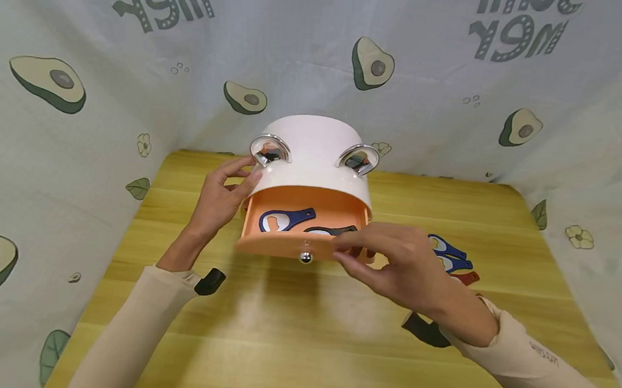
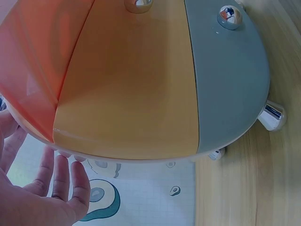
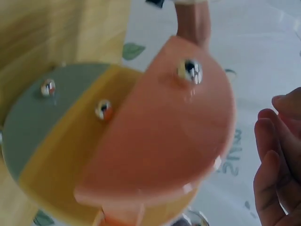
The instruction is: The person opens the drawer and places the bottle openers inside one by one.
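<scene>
Far L, the cloth (image 1: 38,178) has avocado pics & goes round the back & R side too. The L sleeve (image 1: 133,326) is tan, w/ a black bit at the wrist. Then the L hand (image 1: 217,202): it's released, w/ fingers & thumb resting on the L side of the white box (image 1: 316,133), by the shiny L eye (image 1: 269,149).

The box stands on the wood table (image 1: 287,362), nr the back. Its top drawer (image 1: 274,244) is orange & pulled out. In it, L to R, lie a blue opener (image 1: 294,217) & a dark opener (image 1: 341,229), part hid by the drawer front. A shiny knob (image 1: 306,257) is mid front. Below, per L wrist cam, the yellow drawer (image 2: 127,84) & gray drawer (image 2: 230,84) are closed.

Next is the R eye (image 1: 359,159), up top. The R hand (image 1: 401,265) is at the R end of the drawer front, released: fingers loosely bent, thumb tip apart from fingertip. Can't tell if it touches the drawer.

Past it on the table, 2 blue openers (image 1: 456,265) & 1 red opener (image 1: 467,277) lie in a bunch, part hid by the R hand. Last, the tan R sleeve (image 1: 549,371).
</scene>
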Action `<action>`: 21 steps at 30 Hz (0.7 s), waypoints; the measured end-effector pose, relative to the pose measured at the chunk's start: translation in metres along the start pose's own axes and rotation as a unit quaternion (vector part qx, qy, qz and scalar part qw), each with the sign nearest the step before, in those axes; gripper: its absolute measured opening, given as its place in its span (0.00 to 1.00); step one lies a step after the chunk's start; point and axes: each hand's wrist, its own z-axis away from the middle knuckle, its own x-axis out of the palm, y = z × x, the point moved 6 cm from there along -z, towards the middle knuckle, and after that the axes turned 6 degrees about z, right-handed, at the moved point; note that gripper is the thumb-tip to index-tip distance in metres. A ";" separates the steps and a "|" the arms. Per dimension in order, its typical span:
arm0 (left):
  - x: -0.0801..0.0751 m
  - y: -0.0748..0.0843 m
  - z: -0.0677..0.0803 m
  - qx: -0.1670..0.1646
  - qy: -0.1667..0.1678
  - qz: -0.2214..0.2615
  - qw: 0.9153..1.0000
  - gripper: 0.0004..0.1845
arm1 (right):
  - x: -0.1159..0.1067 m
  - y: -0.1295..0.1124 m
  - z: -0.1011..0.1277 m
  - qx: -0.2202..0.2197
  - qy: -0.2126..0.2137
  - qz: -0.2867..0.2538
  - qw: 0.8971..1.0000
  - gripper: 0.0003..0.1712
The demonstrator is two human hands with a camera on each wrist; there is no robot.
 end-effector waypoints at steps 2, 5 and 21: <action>0.000 0.000 0.000 0.000 0.001 -0.001 1.000 0.22 | 0.009 -0.003 0.006 0.010 -0.001 -0.016 1.000 0.16; -0.001 0.000 0.000 0.001 0.004 -0.003 1.000 0.22 | 0.025 -0.005 0.014 0.026 0.000 -0.039 0.999 0.14; 0.000 -0.001 -0.002 0.005 0.000 0.004 1.000 0.21 | 0.075 0.011 0.031 0.040 0.167 -0.082 0.982 0.04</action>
